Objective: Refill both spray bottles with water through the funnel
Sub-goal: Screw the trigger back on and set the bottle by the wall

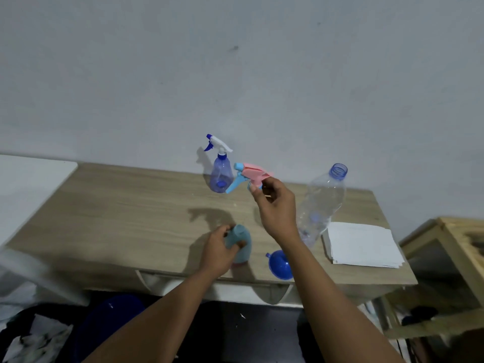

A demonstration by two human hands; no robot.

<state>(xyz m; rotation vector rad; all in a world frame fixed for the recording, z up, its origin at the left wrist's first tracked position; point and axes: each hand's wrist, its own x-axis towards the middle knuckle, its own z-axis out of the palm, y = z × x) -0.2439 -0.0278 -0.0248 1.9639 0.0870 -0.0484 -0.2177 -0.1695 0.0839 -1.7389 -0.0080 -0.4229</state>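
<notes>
My left hand (219, 251) grips a light blue spray bottle (242, 244) standing near the table's front edge, its neck bare. My right hand (275, 205) holds the pink and light blue spray head (250, 175) lifted well above that bottle. A translucent blue spray bottle (221, 175) with a white and blue trigger head on it stands at the back by the wall. A blue funnel (280, 264) lies on its side at the front edge, partly behind my right forearm. A clear plastic water bottle (323, 203) with an uncapped blue neck stands to the right.
The wooden table (131, 218) stands against a grey wall. A stack of white paper (362, 243) lies at its right end. A wooden shelf frame (450, 258) stands to the right, and dark clutter sits on the floor below.
</notes>
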